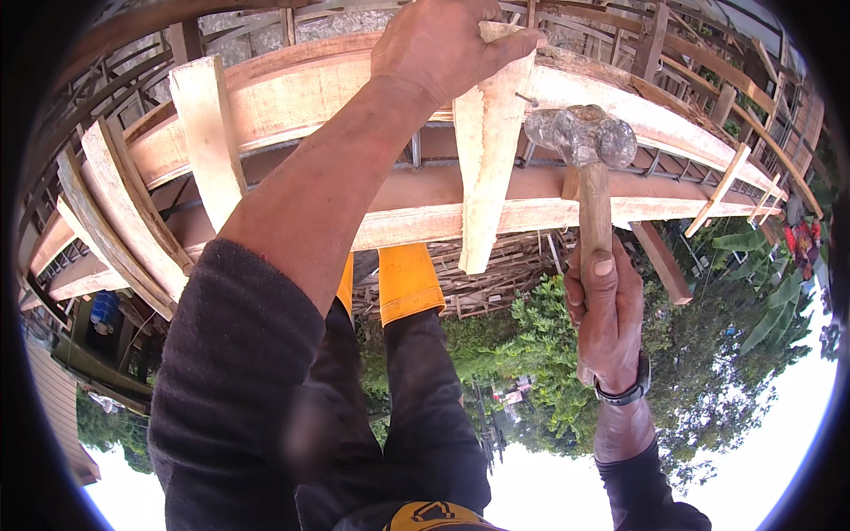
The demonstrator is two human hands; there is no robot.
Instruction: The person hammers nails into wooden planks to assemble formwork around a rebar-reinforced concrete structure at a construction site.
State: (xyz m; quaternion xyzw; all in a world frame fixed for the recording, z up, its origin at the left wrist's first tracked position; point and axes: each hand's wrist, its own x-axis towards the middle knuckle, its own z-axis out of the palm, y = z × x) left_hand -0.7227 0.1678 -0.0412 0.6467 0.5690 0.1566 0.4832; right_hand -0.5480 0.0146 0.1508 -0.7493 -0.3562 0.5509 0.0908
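A hammer (580,137) with a worn metal head and wooden handle is held upright in my right hand (606,305), the fingers wrapped round the lower handle. Its head is just right of a nail (528,100) that sticks out from the edge of a short wooden batten (490,168). That batten lies across two long beams. My left hand (447,44) grips its far end, thumb stretched over the wood and the other fingers mostly hidden. The beam (292,106) behind it runs under my left forearm.
More cross battens (208,133) span the beams on the left, and a slimmer one (719,190) on the right. Metal bars (416,149) show between the beams. My yellow boots (409,279) are below, with stacked timber (482,283) and green trees (549,345) beyond.
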